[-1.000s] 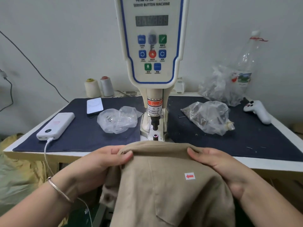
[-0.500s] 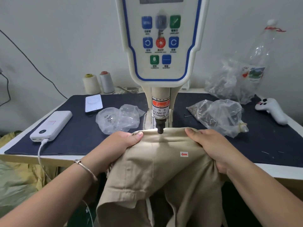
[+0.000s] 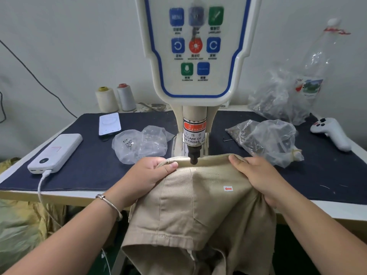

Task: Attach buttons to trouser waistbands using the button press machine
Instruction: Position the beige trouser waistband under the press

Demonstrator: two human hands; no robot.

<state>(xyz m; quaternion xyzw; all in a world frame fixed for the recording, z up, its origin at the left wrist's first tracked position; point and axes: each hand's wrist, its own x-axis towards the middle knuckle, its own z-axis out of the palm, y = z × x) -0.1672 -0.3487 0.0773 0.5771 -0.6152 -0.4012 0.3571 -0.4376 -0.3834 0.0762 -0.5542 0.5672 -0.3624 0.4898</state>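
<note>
On button press machine control panel: top-left blue button reads "MENU"; small captions under other buttons mostly too blurred, "INDICATOR LIGHT" just legible under red round button, "ILLUMINATION" under green lower button. On warning label wrapped round press head: red band with "WARNING", below it Chinese characters "心 伤 手" and English "KE CARE OF" / "UR FINGER", left letters cut off by the curve. On trousers: small white sticker bearing red arrow pointing left. Picture label on plastic bottle: unreadable.

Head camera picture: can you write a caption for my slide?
Both hands, left and right, hold a beige trouser waistband under the button machine's punch.
</note>
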